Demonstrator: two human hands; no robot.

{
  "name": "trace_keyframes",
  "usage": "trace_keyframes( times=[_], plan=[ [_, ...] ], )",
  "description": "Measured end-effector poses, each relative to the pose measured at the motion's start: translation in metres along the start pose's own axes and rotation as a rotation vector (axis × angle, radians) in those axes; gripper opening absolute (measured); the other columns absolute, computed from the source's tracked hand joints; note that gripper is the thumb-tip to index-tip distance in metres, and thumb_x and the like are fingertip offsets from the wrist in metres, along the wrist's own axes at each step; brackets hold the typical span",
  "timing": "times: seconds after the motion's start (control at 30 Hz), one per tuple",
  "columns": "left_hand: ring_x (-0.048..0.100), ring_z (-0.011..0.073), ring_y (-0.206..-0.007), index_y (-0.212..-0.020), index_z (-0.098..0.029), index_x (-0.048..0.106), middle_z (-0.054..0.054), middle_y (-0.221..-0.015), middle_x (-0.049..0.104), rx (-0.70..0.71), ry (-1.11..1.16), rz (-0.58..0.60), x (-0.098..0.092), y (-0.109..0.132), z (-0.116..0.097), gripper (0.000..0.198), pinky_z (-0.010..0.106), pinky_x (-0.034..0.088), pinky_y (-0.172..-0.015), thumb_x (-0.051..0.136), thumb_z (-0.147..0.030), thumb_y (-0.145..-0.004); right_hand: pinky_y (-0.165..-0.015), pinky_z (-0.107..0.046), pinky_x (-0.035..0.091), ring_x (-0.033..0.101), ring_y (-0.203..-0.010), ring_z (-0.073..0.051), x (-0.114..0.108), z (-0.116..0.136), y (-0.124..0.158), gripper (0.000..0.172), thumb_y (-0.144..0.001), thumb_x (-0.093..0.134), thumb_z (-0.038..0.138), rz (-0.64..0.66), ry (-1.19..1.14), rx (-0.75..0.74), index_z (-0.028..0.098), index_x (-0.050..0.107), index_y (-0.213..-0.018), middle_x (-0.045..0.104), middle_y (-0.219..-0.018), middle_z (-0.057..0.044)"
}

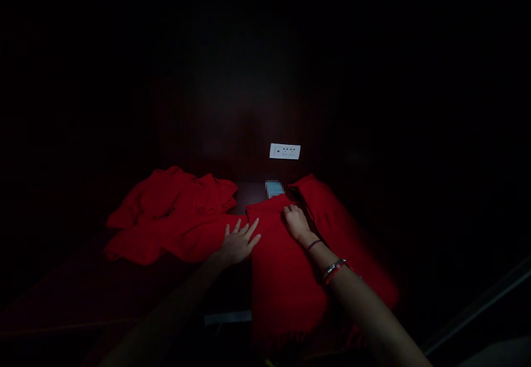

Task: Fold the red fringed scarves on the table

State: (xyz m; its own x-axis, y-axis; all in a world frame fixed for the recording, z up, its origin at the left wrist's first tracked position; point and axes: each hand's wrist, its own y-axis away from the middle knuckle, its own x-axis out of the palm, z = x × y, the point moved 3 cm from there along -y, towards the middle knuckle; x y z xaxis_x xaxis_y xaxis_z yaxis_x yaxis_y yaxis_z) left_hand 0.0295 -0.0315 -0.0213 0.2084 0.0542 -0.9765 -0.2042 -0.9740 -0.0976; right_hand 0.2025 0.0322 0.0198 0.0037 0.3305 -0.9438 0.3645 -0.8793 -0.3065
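Note:
A long red fringed cloth [282, 278], like a scarf or shawl, lies flat in front of me, its fringe hanging toward the near edge. My left hand [239, 244] rests at its left edge, palm down with fingers spread, a ring on one finger. On the cloth's upper right part, my right hand [296, 221] has its fingers curled against the fabric; the fingertips are partly hidden. Bracelets circle the right wrist. Left of my left hand lies a crumpled heap of red cloth [174, 198]. Another length of red cloth [332, 212] lies to the right.
The room is very dark around a dark table surface [246, 192]. A white socket panel [285, 151] is on the wall behind. A small light-blue item [274, 188], blurred out, lies beyond the middle cloth. A pale strip [228, 318] shows at the near edge.

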Motion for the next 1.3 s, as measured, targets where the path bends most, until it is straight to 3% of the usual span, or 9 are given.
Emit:
trace_keyframes(
  times=[0.1, 0.17, 0.37, 0.53, 0.67, 0.77, 0.87, 1.13, 1.3],
  plan=[
    [0.013, 0.0309, -0.121, -0.129, -0.031, 0.006, 0.004, -0.131, 0.029, 0.067, -0.002, -0.011, -0.001, 0.006, -0.001, 0.063, 0.057, 0.009, -0.091, 0.017, -0.060, -0.075, -0.076, -0.031, 0.032, 0.044, -0.089, -0.020, -0.005, -0.003, -0.003, 0.026, -0.080, 0.029, 0.011, -0.092, 0.054, 0.016, 0.012, 0.050, -0.096, 0.050, -0.095, -0.013],
    [0.015, 0.0295, -0.121, -0.130, -0.030, 0.007, 0.004, -0.130, 0.033, 0.072, -0.001, -0.023, -0.002, 0.008, -0.002, 0.062, 0.056, 0.010, -0.092, 0.019, -0.059, -0.076, -0.076, -0.030, 0.032, 0.044, -0.089, -0.019, -0.001, -0.001, -0.005, 0.026, -0.082, 0.028, 0.013, -0.055, 0.035, -0.026, 0.014, 0.050, -0.096, 0.050, -0.095, -0.012],
    [0.020, 0.0224, -0.121, -0.128, -0.023, 0.023, 0.005, -0.130, 0.032, -0.140, -0.024, -0.006, -0.003, 0.001, 0.000, 0.049, 0.048, 0.019, -0.093, 0.019, -0.037, -0.080, -0.083, -0.030, 0.030, 0.042, -0.096, -0.016, 0.016, 0.005, 0.008, 0.033, -0.085, 0.025, 0.030, 0.059, -0.162, -0.052, 0.017, 0.047, -0.107, 0.048, -0.103, -0.010],
    [0.011, 0.0247, -0.123, -0.130, -0.018, 0.017, 0.010, -0.136, 0.008, -0.138, -0.011, 0.144, -0.008, -0.003, 0.005, 0.060, 0.049, 0.015, -0.094, 0.021, -0.045, -0.077, -0.094, -0.045, 0.013, 0.017, -0.120, -0.022, 0.018, 0.000, 0.026, 0.055, -0.081, 0.017, 0.051, 0.198, -0.253, -0.071, 0.023, 0.023, -0.127, 0.024, -0.132, -0.008],
    [0.000, 0.0261, -0.123, -0.131, -0.015, 0.008, 0.013, -0.135, 0.000, -0.078, 0.013, 0.300, -0.015, 0.000, 0.009, 0.083, 0.049, 0.011, -0.095, 0.027, -0.064, -0.067, -0.095, -0.042, 0.013, 0.003, -0.124, -0.024, 0.016, -0.006, 0.034, 0.068, -0.077, 0.022, 0.058, 0.320, -0.325, 0.005, 0.015, 0.017, -0.130, 0.010, -0.136, -0.012],
    [-0.003, 0.0277, -0.122, -0.131, -0.013, 0.004, 0.014, -0.134, -0.003, -0.045, 0.013, 0.329, -0.019, 0.003, 0.010, 0.103, 0.049, 0.008, -0.095, 0.035, -0.073, -0.053, -0.092, -0.037, 0.022, 0.017, -0.121, -0.027, 0.012, -0.017, 0.039, 0.074, -0.072, 0.038, 0.053, 0.291, -0.375, 0.227, 0.010, 0.018, -0.129, 0.020, -0.131, -0.020],
    [-0.005, 0.0281, -0.122, -0.130, -0.013, 0.001, 0.014, -0.134, -0.005, -0.040, 0.007, 0.332, -0.018, 0.004, 0.010, 0.108, 0.050, 0.006, -0.096, 0.037, -0.075, -0.049, -0.084, -0.030, 0.033, 0.041, -0.108, -0.023, 0.010, -0.026, 0.040, 0.070, -0.069, 0.050, 0.041, 0.256, -0.493, 0.386, 0.010, 0.023, -0.125, 0.040, -0.119, -0.018],
    [0.003, 0.0312, -0.122, -0.130, -0.028, 0.004, 0.004, -0.137, 0.007, -0.032, 0.016, 0.211, -0.008, 0.006, 0.015, 0.074, 0.055, 0.007, -0.093, 0.016, -0.067, -0.069, -0.075, -0.021, 0.039, 0.051, -0.095, -0.016, -0.006, -0.041, 0.034, 0.057, -0.062, 0.051, 0.011, 0.098, -0.534, 0.366, 0.016, 0.035, -0.117, 0.053, -0.108, -0.006],
    [0.002, 0.0345, -0.122, -0.129, -0.033, 0.011, 0.001, -0.137, 0.009, -0.034, -0.024, 0.175, -0.007, 0.012, 0.009, 0.073, 0.057, 0.006, -0.092, 0.024, -0.068, -0.066, -0.069, -0.026, 0.040, 0.055, -0.086, -0.020, -0.009, -0.034, 0.049, 0.043, -0.072, 0.039, 0.009, 0.186, -0.312, 0.303, 0.014, 0.037, -0.115, 0.059, -0.091, -0.011]
  ],
)
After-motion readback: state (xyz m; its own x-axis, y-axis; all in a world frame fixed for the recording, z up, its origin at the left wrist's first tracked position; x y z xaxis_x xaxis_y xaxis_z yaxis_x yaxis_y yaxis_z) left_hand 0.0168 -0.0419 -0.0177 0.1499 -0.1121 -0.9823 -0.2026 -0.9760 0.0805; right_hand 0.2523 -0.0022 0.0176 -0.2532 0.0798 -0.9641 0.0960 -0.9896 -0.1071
